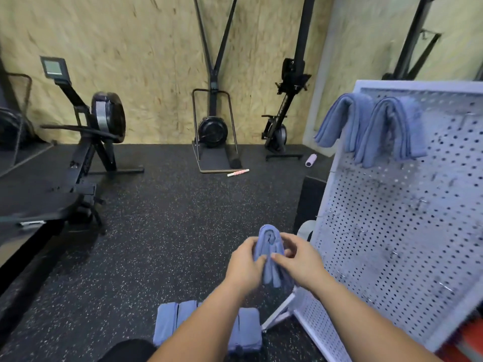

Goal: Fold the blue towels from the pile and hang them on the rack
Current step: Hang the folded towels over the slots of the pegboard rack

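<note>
Grip: folded blue cloth towel (270, 253) pinched by left hand (244, 267), right hand (300, 262).
Blocked: blue towel pile (167, 322), partly covered by forearms (209, 317).
Beside: white perforated metal rack (392, 231).

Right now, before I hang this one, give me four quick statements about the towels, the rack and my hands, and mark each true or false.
1. The left hand and the right hand both hold the folded blue towel. True.
2. The pile of blue towels lies on the black speckled floor beside the foot of the white perforated metal rack. True.
3. Three towels hang on the rack. False: only two hanging blue towels are there.
4. A roller stick hangs on the rack. False: the pink-and-white roller stick lies on the floor.
</note>
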